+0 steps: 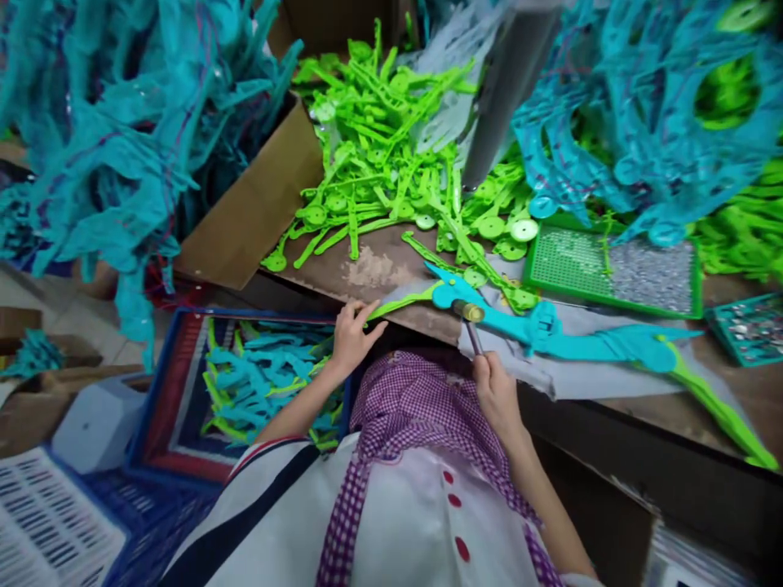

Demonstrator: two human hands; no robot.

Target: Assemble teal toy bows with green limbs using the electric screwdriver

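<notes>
My left hand (351,334) pinches the end of a green plastic strip (404,302) at the table's front edge. That strip joins a teal plastic piece (456,289) lying on the brown table (379,269). My right hand (495,391) grips the handle of a small hammer (468,314), whose brass-coloured head rests on the teal piece. More joined teal and green parts (605,342) stretch to the right along the table edge.
A heap of green plastic parts (391,155) covers the table's back. Teal parts pile up at left (103,139) and right (642,122). A green tray of small studs (612,269) sits right. A blue crate (183,408) with finished pieces stands below left, beside a cardboard box (250,212).
</notes>
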